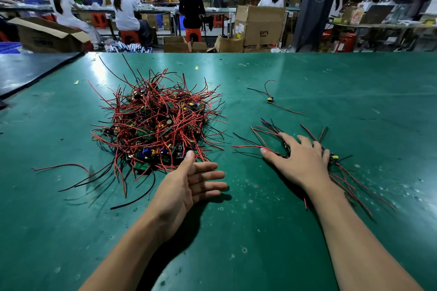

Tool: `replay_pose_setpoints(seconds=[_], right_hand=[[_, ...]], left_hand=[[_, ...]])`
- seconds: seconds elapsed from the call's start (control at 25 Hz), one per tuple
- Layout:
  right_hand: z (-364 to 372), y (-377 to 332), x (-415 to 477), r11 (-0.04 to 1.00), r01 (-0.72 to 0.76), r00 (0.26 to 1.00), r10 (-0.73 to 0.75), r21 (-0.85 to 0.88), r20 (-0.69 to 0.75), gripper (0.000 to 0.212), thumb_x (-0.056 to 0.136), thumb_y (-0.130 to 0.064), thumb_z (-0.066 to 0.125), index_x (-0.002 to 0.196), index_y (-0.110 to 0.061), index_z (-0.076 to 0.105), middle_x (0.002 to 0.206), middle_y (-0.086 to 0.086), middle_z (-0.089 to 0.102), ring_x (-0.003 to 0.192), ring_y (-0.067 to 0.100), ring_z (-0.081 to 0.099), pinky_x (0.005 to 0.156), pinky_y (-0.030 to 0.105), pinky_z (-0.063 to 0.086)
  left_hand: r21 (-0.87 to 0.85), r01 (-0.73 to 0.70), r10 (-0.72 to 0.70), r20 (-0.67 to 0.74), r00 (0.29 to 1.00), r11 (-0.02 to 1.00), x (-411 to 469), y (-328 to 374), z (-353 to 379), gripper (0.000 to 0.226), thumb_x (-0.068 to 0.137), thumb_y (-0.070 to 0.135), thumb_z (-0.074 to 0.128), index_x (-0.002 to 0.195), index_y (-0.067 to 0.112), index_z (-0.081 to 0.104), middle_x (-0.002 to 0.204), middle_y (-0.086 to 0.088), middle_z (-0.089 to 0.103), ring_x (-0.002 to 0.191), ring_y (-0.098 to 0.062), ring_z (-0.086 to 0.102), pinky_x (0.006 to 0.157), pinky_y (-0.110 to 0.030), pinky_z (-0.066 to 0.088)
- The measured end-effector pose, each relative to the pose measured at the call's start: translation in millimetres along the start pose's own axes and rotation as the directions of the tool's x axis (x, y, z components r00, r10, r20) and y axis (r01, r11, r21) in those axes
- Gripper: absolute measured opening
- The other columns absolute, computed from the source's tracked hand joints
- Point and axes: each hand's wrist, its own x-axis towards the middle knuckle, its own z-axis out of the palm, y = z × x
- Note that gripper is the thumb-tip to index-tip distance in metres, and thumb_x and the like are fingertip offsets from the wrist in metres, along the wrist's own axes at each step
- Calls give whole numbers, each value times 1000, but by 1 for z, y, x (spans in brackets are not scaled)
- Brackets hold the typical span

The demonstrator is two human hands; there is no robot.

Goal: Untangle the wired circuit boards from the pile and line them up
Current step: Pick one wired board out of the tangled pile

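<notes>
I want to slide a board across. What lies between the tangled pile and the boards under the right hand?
Head view: bare green mat, with only stray wire ends from the pile and the boards under the right hand.

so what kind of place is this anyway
Most likely an electronics assembly workshop. A tangled pile of wired circuit boards lies on a green work table, workers in white caps sit along long benches behind it, and cardboard boxes are stacked on the floor.
</notes>
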Motion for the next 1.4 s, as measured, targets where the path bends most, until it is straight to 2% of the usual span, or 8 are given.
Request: replay_pose_setpoints(seconds=[0.16, 0.32, 0.44, 0.68, 0.88, 1.04, 1.2, 1.4], right_hand=[[1, 0, -1, 997, 42, 983, -29, 71, -181, 66, 81, -75, 58, 134, -34, 61, 133, 5, 61, 125, 32, 47, 103, 40, 36], [1, -5, -1, 995, 71, 977, -54, 76, -206, 76, 70, -89, 52, 121, -36, 69, 134, -3, 59, 132, 24, 40, 109, 43, 25], [1, -5, -1, 997, 50, 997, -47, 54, -54, 79, 70, -91, 48, 132, -43, 60, 152, -4, 44, 146, 29, 24, 119, 57, 3], [3, -4, -1, 998, 47, 975, -35, 46, -221, 56, 88, -65, 60, 135, -35, 60, 142, 3, 54, 129, 31, 44, 104, 41, 34], [-1, -10, -6, 999, 25, 982, -17, 41, -185, 72, 79, -66, 69, 141, -34, 53, 150, 6, 44, 141, 28, 29, 114, 45, 24], [1, -35, -21, 974, 223, 950, -225, -33, -218, 55, 87, -56, 65, 135, -31, 59, 146, 3, 48, 139, 25, 33, 115, 43, 22], [16, -70, -45, 865, 444, 896, -428, 233, -117, 27, 92, -38, 65, 114, -24, 72, 119, -1, 67, 112, 20, 59, 101, 36, 43], [31, -110, -54, 825, 300, 937, -348, 479, 12, 24, 88, -43, 67, 105, -28, 75, 90, -8, 74, 92, 15, 68, 84, 30, 53]], left_hand=[[4, 5, -5, -9, 1000, 1000, -1, 1, 1, 62, 95, 52, 33, 116, 0, 61, 106, -18, 73, 93, -32, 72, 78, -34, 60], [-3, 12, -12, -32, 999, 1000, -2, 2, 4, 62, 96, 51, 34, 115, -1, 61, 105, -19, 73, 91, -33, 72, 77, -34, 60], [-2, 7, -7, -39, 999, 1000, -4, 3, 5, 60, 96, 49, 35, 115, -2, 61, 104, -20, 73, 91, -34, 72, 78, -35, 60], [-23, 7, -8, -33, 999, 1000, -4, 3, 3, 59, 96, 49, 37, 114, -2, 61, 103, -20, 73, 88, -32, 73, 77, -35, 60], [-31, 20, -21, -32, 999, 999, -2, 2, 2, 58, 94, 48, 39, 112, -2, 62, 101, -20, 73, 84, -31, 73, 72, -32, 61], [-49, -6, 3, -58, 998, 999, -3, 3, 2, 43, 97, 35, 49, 110, -4, 62, 97, -20, 73, 75, -30, 72, 70, -33, 60], [-11, -76, 74, -159, 985, 997, -6, 4, 2, 22, 92, 11, 61, 104, -8, 61, 77, -17, 66, 51, -23, 63, 46, -27, 54], [183, -162, 213, -306, 928, 970, -3, -1, 0, 9, 95, 8, 59, 92, 0, 59, 67, -16, 61, 38, -24, 53, 36, -25, 41]])
